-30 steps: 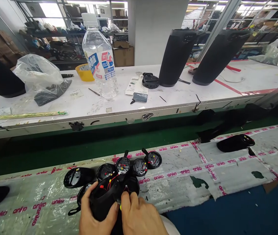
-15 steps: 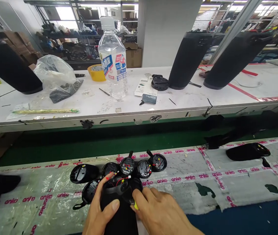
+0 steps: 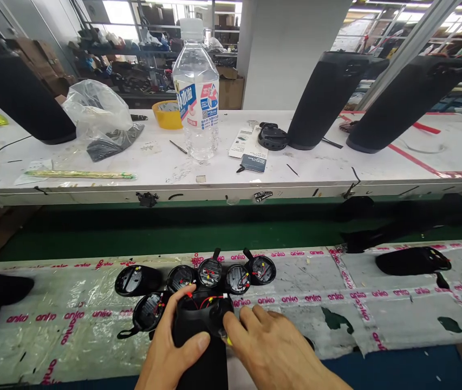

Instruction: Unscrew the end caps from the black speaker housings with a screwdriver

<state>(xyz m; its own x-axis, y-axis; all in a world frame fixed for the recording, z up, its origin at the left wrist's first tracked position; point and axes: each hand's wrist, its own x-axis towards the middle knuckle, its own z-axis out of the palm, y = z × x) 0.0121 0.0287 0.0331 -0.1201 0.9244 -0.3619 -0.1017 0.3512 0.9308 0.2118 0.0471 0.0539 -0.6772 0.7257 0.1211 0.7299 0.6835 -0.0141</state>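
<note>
A black, fabric-covered cylindrical speaker housing [image 3: 204, 360] lies in front of me, its end towards the far side, with red wires and a white connector [image 3: 225, 296] showing at that end. My left hand [image 3: 174, 341] is wrapped round its left side, thumb on top and forefinger along the rim. At the right of the same end, my right hand [image 3: 267, 341] is closed, fingertips pinched at the rim by the strap. A small yellow bit shows under those fingers; the rest of what they hold is hidden. Several similar open-ended housings [image 3: 147, 311] with wires inside lie just beyond.
A white shelf [image 3: 153, 181] runs across the back, bearing a clear bottle [image 3: 198, 97], yellow tape [image 3: 167, 115], a plastic bag [image 3: 96, 111] and tall black cylinders [image 3: 324, 103]. Another black housing [image 3: 411, 261] lies right on the taped bench cover [image 3: 287, 319].
The view has shifted slightly, so the shelf things sit further right. Both hands stay on the housing; its near end has turned or tipped a little, and the right fingers have moved slightly.
</note>
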